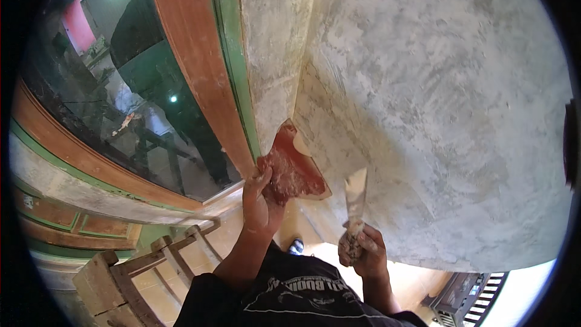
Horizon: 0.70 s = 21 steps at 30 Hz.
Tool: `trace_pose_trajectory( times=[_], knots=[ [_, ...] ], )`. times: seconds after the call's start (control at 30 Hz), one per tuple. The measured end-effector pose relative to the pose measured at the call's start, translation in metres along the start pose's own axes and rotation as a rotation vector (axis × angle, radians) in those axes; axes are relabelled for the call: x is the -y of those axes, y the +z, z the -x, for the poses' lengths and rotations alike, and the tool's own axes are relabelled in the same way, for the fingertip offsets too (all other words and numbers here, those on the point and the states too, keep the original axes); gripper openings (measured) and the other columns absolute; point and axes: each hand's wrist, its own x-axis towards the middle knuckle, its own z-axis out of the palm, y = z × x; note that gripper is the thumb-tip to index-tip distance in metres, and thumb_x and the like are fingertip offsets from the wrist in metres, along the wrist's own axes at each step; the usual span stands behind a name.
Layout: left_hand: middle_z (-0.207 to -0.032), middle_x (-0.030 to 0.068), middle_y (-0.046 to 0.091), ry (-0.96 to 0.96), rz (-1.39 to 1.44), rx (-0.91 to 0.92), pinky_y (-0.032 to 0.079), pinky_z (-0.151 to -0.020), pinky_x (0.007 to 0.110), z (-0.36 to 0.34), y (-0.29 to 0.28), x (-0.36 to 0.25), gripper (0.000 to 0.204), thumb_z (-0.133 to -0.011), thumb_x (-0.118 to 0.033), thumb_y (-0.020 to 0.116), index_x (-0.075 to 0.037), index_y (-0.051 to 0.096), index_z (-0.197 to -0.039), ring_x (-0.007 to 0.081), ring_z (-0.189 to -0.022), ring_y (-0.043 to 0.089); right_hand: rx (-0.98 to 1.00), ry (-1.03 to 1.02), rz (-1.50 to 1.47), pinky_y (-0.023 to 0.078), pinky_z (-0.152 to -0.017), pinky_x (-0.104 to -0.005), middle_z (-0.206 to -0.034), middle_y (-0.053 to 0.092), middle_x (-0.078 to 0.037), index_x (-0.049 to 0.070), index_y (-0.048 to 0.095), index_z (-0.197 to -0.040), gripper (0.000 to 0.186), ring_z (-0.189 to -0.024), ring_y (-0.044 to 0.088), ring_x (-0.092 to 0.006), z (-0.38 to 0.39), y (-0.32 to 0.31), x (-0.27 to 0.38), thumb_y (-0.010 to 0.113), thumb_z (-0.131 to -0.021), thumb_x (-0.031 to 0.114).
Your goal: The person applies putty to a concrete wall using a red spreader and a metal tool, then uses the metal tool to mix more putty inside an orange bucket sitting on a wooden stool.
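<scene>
My left hand [260, 203] grips the near edge of a flat, dark red piece of board [293, 166], with the thumb on top. Pale smears of filler show on the board, and its outer edge is light and uneven. In my right hand [365, 251] is a putty knife [356, 194], its blade pointing up and away from me. The fingers wrap round a handle crusted with dried material. Blade and board are apart. Beyond both hands rises a grey, patchily plastered wall [436, 85], which the blade does not clearly touch.
On the left stands a window with a brown wooden frame [187, 54] and green trim [233, 66]. A rough wooden ladder-like stand [139, 272] is at lower left. Lower right holds a dark slatted piece of furniture [466, 297]. A foot [295, 246] shows on the tiled floor.
</scene>
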Motion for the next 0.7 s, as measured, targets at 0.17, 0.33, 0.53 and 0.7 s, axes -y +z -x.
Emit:
trace_pose_trajectory(
  times=[0.17,0.33,0.53,0.7],
  knots=[
    [-0.100,0.0055,0.064,0.552,-0.356,-0.083,0.050,-0.082,0.027,-0.083,0.020,0.013,0.023,-0.090,-0.007,0.056,0.003,0.060,-0.111,0.0120,-0.092,0.061,-0.203,-0.008,0.054,0.038,-0.039,-0.0292,-0.069,0.053,-0.012,-0.006,0.052,-0.112,0.046,-0.048,0.050,-0.0189,0.012,-0.012,0.008,0.060,-0.084,0.029],
    [-0.124,0.0176,0.058,0.985,-0.785,-0.053,0.042,-0.098,0.031,-0.150,0.061,0.054,0.036,-0.091,0.002,0.048,0.005,0.052,-0.127,0.0195,-0.112,0.055,-0.231,-0.089,0.034,0.032,-0.034,-0.0302,-0.063,0.050,-0.011,-0.006,0.048,-0.115,0.043,-0.044,0.048,-0.0209,0.015,-0.028,0.010,0.057,-0.086,0.024],
    [-0.136,0.0258,0.045,1.148,-0.945,0.068,0.037,-0.104,0.040,-0.198,0.075,0.076,0.043,-0.087,0.006,0.045,0.004,0.048,-0.130,0.0353,-0.129,0.041,-0.281,-0.121,0.045,0.035,-0.036,-0.0310,-0.065,0.053,-0.013,-0.008,0.049,-0.116,0.046,-0.045,0.050,-0.0216,0.016,-0.028,0.022,0.058,-0.084,0.024],
    [-0.138,0.0266,0.042,1.166,-0.996,0.055,0.032,-0.108,0.042,-0.213,0.087,0.083,0.046,-0.086,0.005,0.046,0.004,0.045,-0.132,0.0403,-0.131,0.037,-0.286,-0.131,0.055,0.033,-0.033,-0.0322,-0.064,0.053,-0.013,-0.005,0.049,-0.116,0.045,-0.042,0.048,-0.0224,0.013,-0.037,0.023,0.058,-0.084,0.025]
  ],
)
